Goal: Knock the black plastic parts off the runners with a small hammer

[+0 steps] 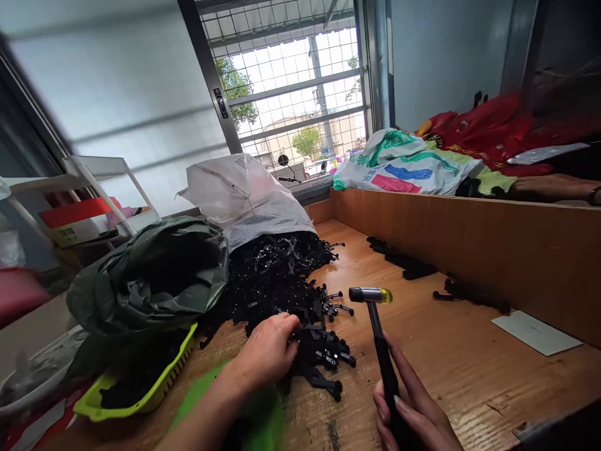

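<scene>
My left hand [270,346] reaches into a heap of small black plastic parts [267,285], its fingers curled at the near edge. Whatever lies between the fingertips is hidden by the hand and the dark parts. In my right hand [406,407] is a small mallet [370,294], gripped by its black handle and held upright over the wooden tabletop [413,351]. One mallet face is black, the other clear yellow, with a metal collar between. Several arm-shaped black parts [323,379] lie loose just right of my left hand. A blurred green thing [263,413] sits below my left forearm.
A white woven sack [253,194] spills parts at the back. To the left are a dark green bag [154,275] and a yellow-green basket [141,401]. A wooden divider [469,232] runs along the right; beyond it are plastic bags [404,163] and another person's arm [558,185].
</scene>
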A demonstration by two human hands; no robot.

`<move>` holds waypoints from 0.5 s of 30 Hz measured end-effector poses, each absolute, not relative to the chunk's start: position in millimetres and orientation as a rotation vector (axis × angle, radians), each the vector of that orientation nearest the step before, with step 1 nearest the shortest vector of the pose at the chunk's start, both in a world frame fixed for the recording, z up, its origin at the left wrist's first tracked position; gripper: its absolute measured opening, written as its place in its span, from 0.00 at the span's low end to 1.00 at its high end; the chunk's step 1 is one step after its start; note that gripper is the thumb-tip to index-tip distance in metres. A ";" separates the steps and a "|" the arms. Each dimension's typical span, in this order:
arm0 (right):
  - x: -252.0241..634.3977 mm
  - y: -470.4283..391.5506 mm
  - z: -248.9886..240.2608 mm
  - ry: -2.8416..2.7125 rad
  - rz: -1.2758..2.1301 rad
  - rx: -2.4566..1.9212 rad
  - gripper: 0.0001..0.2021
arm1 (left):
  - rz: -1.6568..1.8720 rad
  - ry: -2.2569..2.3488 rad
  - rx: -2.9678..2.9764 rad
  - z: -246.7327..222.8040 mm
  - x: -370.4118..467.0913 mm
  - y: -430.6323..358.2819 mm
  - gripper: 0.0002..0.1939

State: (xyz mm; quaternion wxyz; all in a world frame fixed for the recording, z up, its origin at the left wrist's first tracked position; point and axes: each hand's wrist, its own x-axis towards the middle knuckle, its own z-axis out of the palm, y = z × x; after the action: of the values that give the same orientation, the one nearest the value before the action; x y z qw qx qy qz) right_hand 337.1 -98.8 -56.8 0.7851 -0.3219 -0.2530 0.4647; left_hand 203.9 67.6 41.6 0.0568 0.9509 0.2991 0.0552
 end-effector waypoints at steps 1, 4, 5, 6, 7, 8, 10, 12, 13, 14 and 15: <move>336.4 -99.1 -56.3 -0.538 1.002 -0.693 0.35 | 0.134 0.906 2.911 41.8 203.0 67.9 0.12; 334.7 -99.6 -55.2 -0.519 1.000 -0.697 0.36 | 0.041 0.758 2.999 42.5 200.4 67.3 0.31; 334.3 -99.6 -54.9 -0.516 0.997 -0.698 0.36 | -0.012 0.661 3.021 42.6 200.0 66.8 0.37; 334.1 -99.5 -54.7 -0.515 0.994 -0.696 0.37 | -0.077 0.557 3.034 42.4 199.9 66.2 0.43; 333.8 -99.5 -54.6 -0.515 0.990 -0.694 0.37 | -0.141 0.464 3.039 41.8 200.3 65.7 0.46; 333.6 -99.3 -54.5 -0.516 0.988 -0.691 0.37 | -0.183 0.399 3.040 40.8 201.2 65.3 0.47; 333.4 -99.0 -54.6 -0.517 0.989 -0.687 0.37 | -0.163 0.366 3.049 37.6 204.4 64.9 0.44; 333.3 -98.6 -55.2 -0.518 0.992 -0.686 0.37 | -0.094 0.391 3.067 34.3 208.5 65.6 0.38; 333.4 -98.3 -55.6 -0.521 0.992 -0.686 0.37 | -0.100 0.387 3.073 33.2 210.6 66.3 0.37; 333.6 -98.0 -56.1 -0.527 0.990 -0.684 0.38 | -0.130 0.372 3.072 32.9 212.5 67.2 0.36; 333.8 -97.7 -56.6 -0.536 0.985 -0.682 0.39 | -0.178 0.341 3.061 33.2 214.1 68.3 0.37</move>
State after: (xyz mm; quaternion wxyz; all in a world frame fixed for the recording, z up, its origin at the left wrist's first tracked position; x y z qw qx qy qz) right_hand 333.8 -97.7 -56.6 0.7922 -0.3172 -0.2493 0.4578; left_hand 214.1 68.3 33.2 0.0282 0.9918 0.1104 -0.0576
